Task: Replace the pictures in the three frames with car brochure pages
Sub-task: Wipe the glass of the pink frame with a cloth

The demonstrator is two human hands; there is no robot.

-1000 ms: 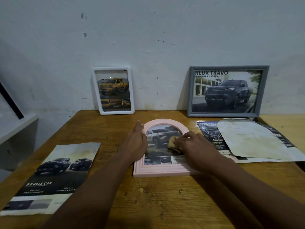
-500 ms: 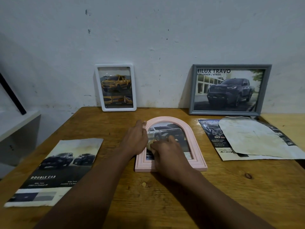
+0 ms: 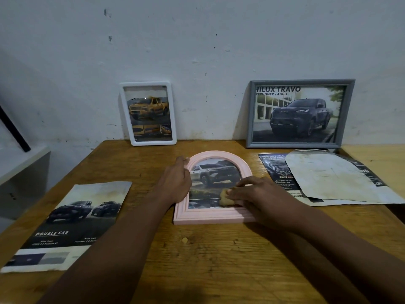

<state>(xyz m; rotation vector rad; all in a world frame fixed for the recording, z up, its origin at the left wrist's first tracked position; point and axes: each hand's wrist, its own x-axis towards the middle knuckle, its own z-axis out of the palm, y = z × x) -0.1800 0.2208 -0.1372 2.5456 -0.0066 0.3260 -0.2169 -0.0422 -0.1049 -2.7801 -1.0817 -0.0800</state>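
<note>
**Both hands on the pink frame**

Bare table (image 3: 219,260) lies open at 6 o'clock, up to the near edge. A brochure (image 3: 65,224) lies at 8 o'clock. At centre the pink frame (image 3: 210,217) lies flat. The left hand (image 3: 175,183), fingers flat, rests on its left edge; the right hand (image 3: 260,198) pinches a tan pad (image 3: 225,197) against the glass. Papers (image 3: 328,178) lie at 3 o'clock. The white frame (image 3: 149,114) at 11 and grey frame (image 3: 300,113) at 1 lean on the wall.
</note>
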